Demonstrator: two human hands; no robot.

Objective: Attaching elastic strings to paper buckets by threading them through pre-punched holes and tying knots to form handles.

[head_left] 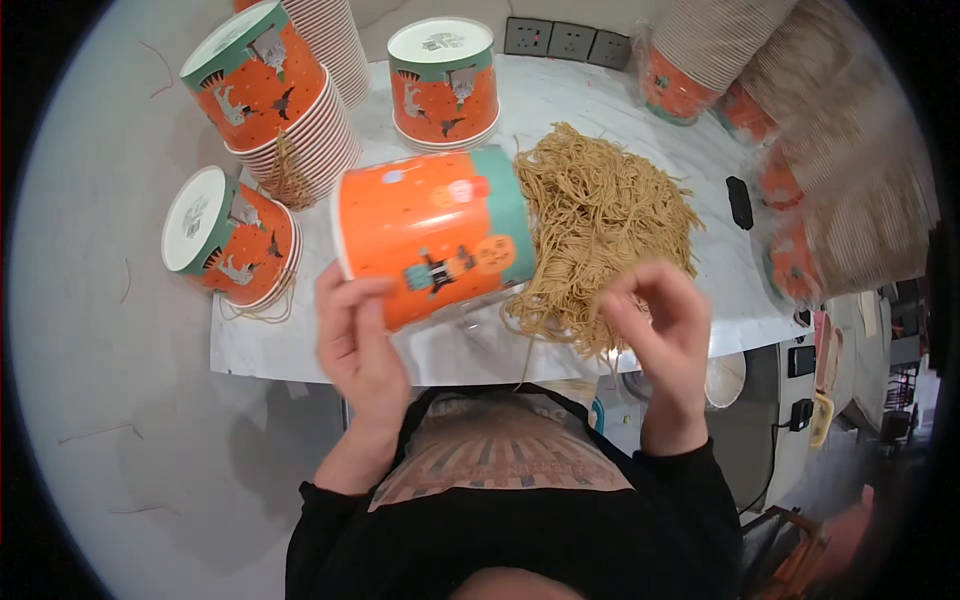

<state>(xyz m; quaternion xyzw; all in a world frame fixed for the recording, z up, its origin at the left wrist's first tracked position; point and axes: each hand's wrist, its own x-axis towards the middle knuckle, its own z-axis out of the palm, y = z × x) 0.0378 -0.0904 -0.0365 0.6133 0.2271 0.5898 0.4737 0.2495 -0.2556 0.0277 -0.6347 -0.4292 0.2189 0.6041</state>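
My left hand [362,340] is closed on the rim of an orange paper bucket [420,230] with a green band and cartoon figures. The bucket lies tilted on its side above the table, its rim end to the left and its green base end to the right. My right hand [662,325] is at the near right edge of a heap of tan cords [610,220], its fingers curled in toward the thumb. What those fingers hold, if anything, is too blurred to make out. Loose cord ends hang toward the table's front edge.
Upside-down buckets stand at the far middle [442,90] and left [235,240]. A tall nested stack [300,130] has cords draped on it. Plastic-wrapped bucket stacks [820,190] line the right. A black object [739,203] lies on the white table [270,350]; wall sockets [570,42] are behind.
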